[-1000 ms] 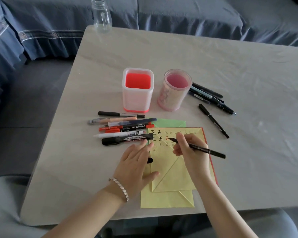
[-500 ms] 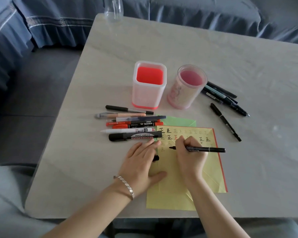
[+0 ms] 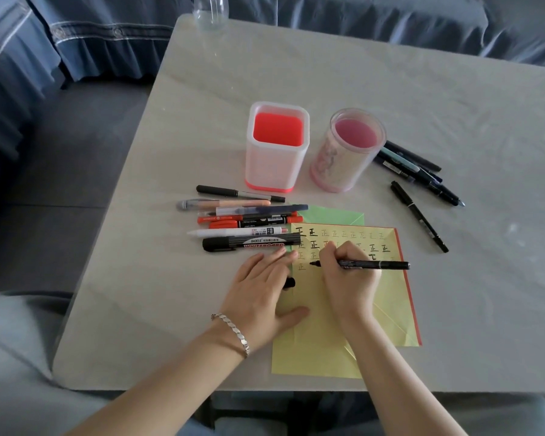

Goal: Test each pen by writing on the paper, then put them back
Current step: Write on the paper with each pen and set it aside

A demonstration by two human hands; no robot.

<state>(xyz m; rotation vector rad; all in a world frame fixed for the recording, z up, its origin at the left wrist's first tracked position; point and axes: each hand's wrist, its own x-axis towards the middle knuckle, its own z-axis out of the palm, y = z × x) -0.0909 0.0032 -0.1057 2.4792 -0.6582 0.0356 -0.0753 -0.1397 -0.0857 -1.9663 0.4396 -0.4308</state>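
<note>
Right hand: I saw the right hand [image 3: 350, 284] low over the sheet, its fingers [image 3: 334, 258] clamped round a black pen [image 3: 375, 264].
Black pen: it lay almost level, its rear end pointing right and its tip down on the yellow paper [image 3: 387, 309], in the lowest written row.
Left hand: the left hand [image 3: 261, 294] lay flat with its fingers straight and close together, on the paper's left edge and the surface [image 3: 453, 121].
Pen cap: a black cap [image 3: 289, 283] poked out from under those fingers; I could not tell whether it was gripped.
Paper: rows of written marks ran across the top, some bold and some faint. A green sheet [image 3: 331, 215] showed past its far edge.
Untidy row: a whiteboard marker [image 3: 252, 242] and several other pens [image 3: 249, 212] lay side by side just left of the paper.
Holders: a square holder [image 3: 276, 171] and a round holder [image 3: 343, 165] stood upright beyond the paper, close together.
Right side: a bunch of dark pens [image 3: 419, 171] lay just beside the round holder, and a single black pen [image 3: 419, 217] lay apart from them.
</note>
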